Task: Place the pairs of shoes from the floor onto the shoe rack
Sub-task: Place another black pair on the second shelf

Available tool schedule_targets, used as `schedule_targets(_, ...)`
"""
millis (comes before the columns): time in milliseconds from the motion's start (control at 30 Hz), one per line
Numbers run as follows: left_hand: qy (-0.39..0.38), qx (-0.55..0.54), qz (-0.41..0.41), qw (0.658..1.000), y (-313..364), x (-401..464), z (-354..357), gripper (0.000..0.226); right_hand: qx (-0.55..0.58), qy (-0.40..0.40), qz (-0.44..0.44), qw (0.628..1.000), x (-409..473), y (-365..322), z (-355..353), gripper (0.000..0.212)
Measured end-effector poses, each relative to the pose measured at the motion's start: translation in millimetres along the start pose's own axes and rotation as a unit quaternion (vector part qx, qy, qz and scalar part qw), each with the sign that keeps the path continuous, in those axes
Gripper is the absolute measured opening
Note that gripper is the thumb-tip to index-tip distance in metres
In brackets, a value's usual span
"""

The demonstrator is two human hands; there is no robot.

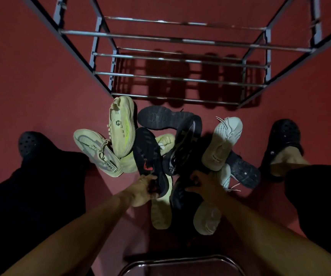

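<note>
A jumbled pile of several sneakers lies on the red floor in front of a metal shoe rack [180, 37] whose bars hold nothing. My left hand [143, 189] grips the heel of a black sneaker with a red patch [147, 156]. My right hand [202, 183] curls round the collar of another dark sneaker [180, 198] beside it. Around them lie a cream sneaker with a neon stripe [121, 126], a grey-cream sneaker with lettering [97, 152], a black sneaker sole-up [162, 117], a dark striped sneaker [184, 146] and a white knit sneaker [223, 139].
My feet in black clogs stand on either side of the pile, the left clog [30, 143] and the right clog [282, 140]. A curved metal frame [180, 261] sits at the bottom edge, close under my arms. Red floor stretches left and right of the rack.
</note>
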State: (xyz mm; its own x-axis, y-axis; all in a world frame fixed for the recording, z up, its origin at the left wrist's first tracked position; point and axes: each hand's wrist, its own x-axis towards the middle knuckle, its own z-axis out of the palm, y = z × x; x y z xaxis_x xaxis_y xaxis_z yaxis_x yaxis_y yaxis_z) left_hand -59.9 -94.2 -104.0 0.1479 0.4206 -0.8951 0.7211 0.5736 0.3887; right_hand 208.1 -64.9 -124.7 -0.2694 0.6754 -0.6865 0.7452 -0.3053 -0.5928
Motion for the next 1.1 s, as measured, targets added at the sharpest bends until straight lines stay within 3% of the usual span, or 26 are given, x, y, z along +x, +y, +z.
schedule_targets(133, 0.029, -0.057, -0.001, 0.998, -14, 8, 7, 0.062, 0.068, 0.035, -0.016, 0.997, -3, -22, -33, 0.031)
schedule_targets(167, 0.037, -0.069, 0.000, 0.997, -12, 4, 7, 0.052, 0.073, 0.044, -0.026, 0.996, 0, -31, -42, 0.028)
schedule_targets(233, 0.066, -0.114, 0.006, 0.991, 8, -7, 9, 0.008, 0.081, 0.051, -0.053, 0.994, 11, -47, -55, 0.025)
schedule_targets(300, 0.080, -0.201, -0.021, 0.976, 14, -9, 11, 0.019, 0.063, 0.048, -0.071, 0.994, 23, -66, -64, 0.032)
schedule_targets(367, 0.064, -0.374, -0.081, 0.922, 15, -12, 5, 0.022, 0.038, 0.064, -0.098, 0.992, 34, -89, -71, 0.034)
schedule_targets(467, 0.063, -0.455, -0.090, 0.884, 16, -19, -1, 0.023, 0.091, 0.163, -0.123, 0.975, 48, -121, -81, 0.027)
schedule_targets(533, 0.045, -0.525, -0.100, 0.844, 21, -20, -4, 0.025, 0.158, 0.185, -0.106, 0.964, 62, -139, -89, 0.025)
schedule_targets(633, 0.034, -0.575, -0.096, 0.812, 23, -21, -7, 0.024, 0.143, 0.195, -0.081, 0.967, 81, -147, -96, 0.050)
schedule_targets(733, 0.023, -0.580, -0.090, 0.809, 24, -20, -3, 0.024, 0.086, 0.221, -0.093, 0.967, 68, -136, -84, 0.040)
schedule_targets(800, 0.024, -0.587, -0.085, 0.805, 23, -17, 1, 0.022, 0.004, 0.136, -0.099, 0.986, 49, -118, -65, 0.030)
schedule_targets(867, 0.024, -0.587, -0.106, 0.802, 21, -10, 7, 0.018, -0.098, 0.021, -0.105, 0.989, 32, -99, -46, 0.039)
schedule_targets(967, 0.018, -0.585, -0.088, 0.806, 27, -10, 14, 0.019, -0.218, 0.033, -0.133, 0.966, 26, -78, -32, 0.057)
schedule_targets(1100, 0.061, -0.451, -0.059, 0.888, 16, -7, 19, 0.031, -0.313, 0.034, -0.166, 0.935, 29, -82, -30, 0.057)
